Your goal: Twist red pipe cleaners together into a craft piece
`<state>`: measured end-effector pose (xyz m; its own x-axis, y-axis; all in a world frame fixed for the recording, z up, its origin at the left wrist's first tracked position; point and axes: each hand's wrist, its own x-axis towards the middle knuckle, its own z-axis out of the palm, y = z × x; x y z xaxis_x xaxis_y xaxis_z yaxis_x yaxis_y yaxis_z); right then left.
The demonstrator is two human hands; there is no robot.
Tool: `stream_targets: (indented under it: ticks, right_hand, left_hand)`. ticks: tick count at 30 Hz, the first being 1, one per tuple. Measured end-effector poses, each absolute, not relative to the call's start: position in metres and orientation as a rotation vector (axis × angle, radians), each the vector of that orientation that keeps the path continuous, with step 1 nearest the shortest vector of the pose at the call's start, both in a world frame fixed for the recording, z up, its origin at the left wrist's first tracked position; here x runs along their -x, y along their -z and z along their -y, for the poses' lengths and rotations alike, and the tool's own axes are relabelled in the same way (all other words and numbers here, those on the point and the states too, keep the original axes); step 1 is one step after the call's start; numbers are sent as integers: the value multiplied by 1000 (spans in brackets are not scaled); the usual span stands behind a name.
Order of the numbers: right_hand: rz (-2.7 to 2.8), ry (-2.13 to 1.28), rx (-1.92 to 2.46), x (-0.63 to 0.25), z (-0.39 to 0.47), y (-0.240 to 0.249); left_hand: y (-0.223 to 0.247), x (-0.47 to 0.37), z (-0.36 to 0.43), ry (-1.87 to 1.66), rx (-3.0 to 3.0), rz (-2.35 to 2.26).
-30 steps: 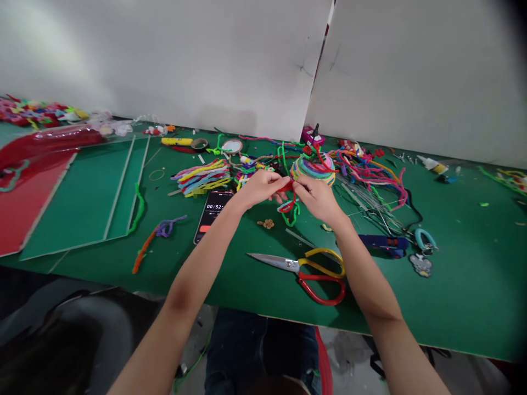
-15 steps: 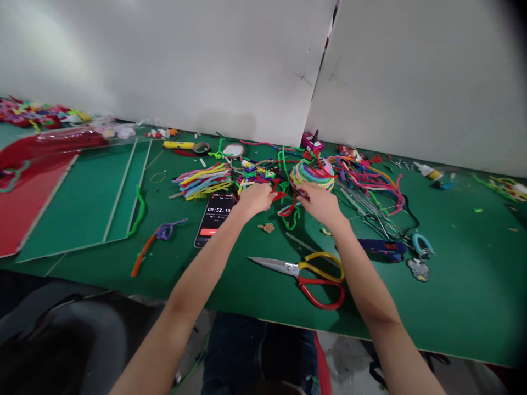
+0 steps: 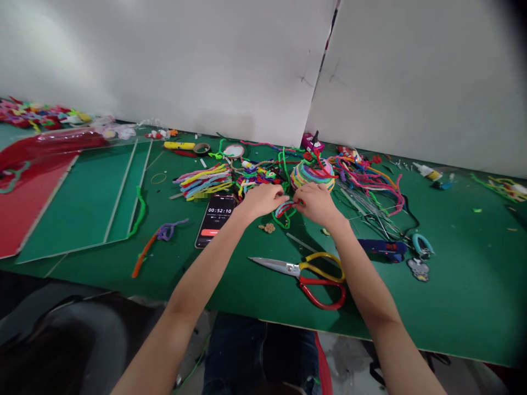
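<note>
Over the green table, my left hand (image 3: 269, 199) and my right hand (image 3: 312, 202) are close together with fingers pinched. Between them is a small looped piece of red and light-blue pipe cleaner (image 3: 285, 208), with my right fingertips on its red end. My left fingertips are beside its upper left; whether they grip it is too small to tell. Green pipe cleaner (image 3: 287, 222) loops just beneath. Behind my right hand stands a round, multicoloured striped coil (image 3: 313, 174) with red strands on top. A bundle of coloured pipe cleaners (image 3: 206, 180) lies left of my left hand.
Scissors (image 3: 290, 268) lie open-handled near the front, between my forearms. A phone (image 3: 214, 219) showing a timer is beside my left forearm. A dark blue tool (image 3: 382, 248) and wires are at right; clear sheets (image 3: 86, 203) cover the left of the table (image 3: 465, 296).
My hands have come slightly closer together. The red strand that stuck out from my left fingers no longer shows there, and the red and light-blue loop sits higher between my hands.
</note>
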<state>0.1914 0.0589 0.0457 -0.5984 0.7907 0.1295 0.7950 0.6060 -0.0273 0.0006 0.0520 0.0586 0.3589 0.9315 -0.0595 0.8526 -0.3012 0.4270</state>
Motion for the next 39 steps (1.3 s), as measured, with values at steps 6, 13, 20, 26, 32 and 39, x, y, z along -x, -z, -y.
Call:
stream_targets:
  ticks: [6, 13, 20, 26, 32, 39]
  right_hand:
    - [2537, -203, 1416, -194, -57, -56]
    - [2183, -108, 1675, -208, -14, -80]
    - [2665, -608, 1748, -254, 79, -70]
    - [2733, -785, 1842, -240, 107, -42]
    - [2498, -759, 1925, -235, 100, -43]
    - [2081, -953, 1555, -257, 83, -55]
  left_hand:
    - [-54, -9, -54, -384, -2100, -1312]
    - [-55, -8, -57, -612, -2044, -1321]
    - [-64, -6, -58, -781, -1538, -1154]
    - [-71, -7, -54, -835, -1594, -1152]
    - [-85, 4, -51, -1011, -1647, -1118]
    - [-118, 29, -43, -1200, -1200, -953]
